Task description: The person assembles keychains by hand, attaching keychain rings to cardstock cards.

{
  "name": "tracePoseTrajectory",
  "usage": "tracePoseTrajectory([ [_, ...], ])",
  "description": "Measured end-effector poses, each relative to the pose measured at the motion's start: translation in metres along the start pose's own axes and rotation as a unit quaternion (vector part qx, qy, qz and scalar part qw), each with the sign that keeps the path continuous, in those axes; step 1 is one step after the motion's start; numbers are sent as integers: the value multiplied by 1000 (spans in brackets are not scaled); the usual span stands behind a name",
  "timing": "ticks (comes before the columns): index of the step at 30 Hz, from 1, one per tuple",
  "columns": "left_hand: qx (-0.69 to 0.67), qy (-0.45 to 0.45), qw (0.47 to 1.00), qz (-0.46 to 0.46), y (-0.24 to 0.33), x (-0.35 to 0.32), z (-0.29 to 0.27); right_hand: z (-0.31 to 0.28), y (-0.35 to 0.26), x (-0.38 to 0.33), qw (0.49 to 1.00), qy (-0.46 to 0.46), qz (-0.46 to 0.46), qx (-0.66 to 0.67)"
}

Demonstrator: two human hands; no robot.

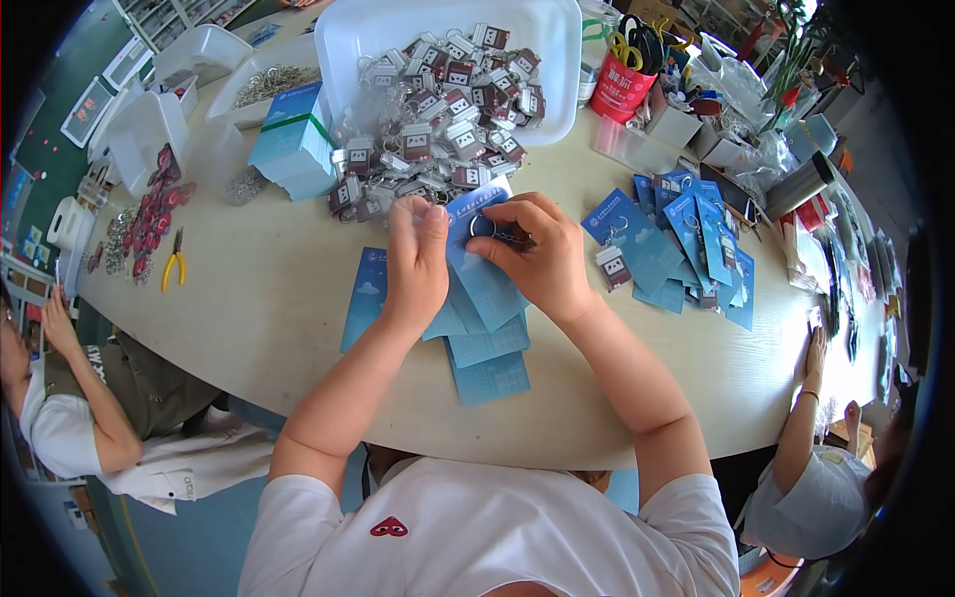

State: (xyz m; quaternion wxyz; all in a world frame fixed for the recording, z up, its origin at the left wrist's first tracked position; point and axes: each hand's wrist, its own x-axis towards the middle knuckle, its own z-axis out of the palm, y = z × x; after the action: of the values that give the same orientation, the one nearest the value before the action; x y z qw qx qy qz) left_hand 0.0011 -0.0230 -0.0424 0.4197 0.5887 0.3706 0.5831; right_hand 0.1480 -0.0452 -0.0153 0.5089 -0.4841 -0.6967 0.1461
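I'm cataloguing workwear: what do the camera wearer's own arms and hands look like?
The left hand and right hand are ungloved. The forearms are bare, with no watch or bracelet showing. Short white sleeves belong to a white shirt bearing a small red heart.

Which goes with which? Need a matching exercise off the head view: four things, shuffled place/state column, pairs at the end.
Things
1. Pliers
2. Scissors
3. Card stack
4. Right hand

Place or state
A. Bound with a green band
B. Thumb and fingers at a metal ring, over a blue card
C. Lying on the table, beside red pieces
D. Standing in a red container

Pairs: 1-C, 2-D, 3-A, 4-B
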Motion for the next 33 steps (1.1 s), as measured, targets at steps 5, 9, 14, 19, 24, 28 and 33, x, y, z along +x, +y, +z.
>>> tracePoseTrajectory([
  [5, -3, -7, 1000, 3, 4, -5, 0, -4, -4, 1, 1000, 8, 0, 7],
  [9, 0, 2, 1000, 20, 4, -4, 2, -4, -5, 1, 1000, -2, 18, 7],
  [14, 21, 16, 999, 39, 7, -6, 4, -5, -6, -1, 999, -1, -27, -36],
  [19, 8, 25, 1000, -1, 11, -6, 5, -9, -17, -1, 980, -12, -119, -158],
  [24, 33, 23, 999, 11, 11, -5, 4, -10, -22, -4, 960, -55, -117, -250],
  [28, 49, 36, 997, 44, 14, -1, 7, -8, -24, -6, 959, -47, -128, -249],
  [33, 39, 47, 998, 22, 13, 3, 2, -2, -17, -10, 961, 3, -156, -229],
])
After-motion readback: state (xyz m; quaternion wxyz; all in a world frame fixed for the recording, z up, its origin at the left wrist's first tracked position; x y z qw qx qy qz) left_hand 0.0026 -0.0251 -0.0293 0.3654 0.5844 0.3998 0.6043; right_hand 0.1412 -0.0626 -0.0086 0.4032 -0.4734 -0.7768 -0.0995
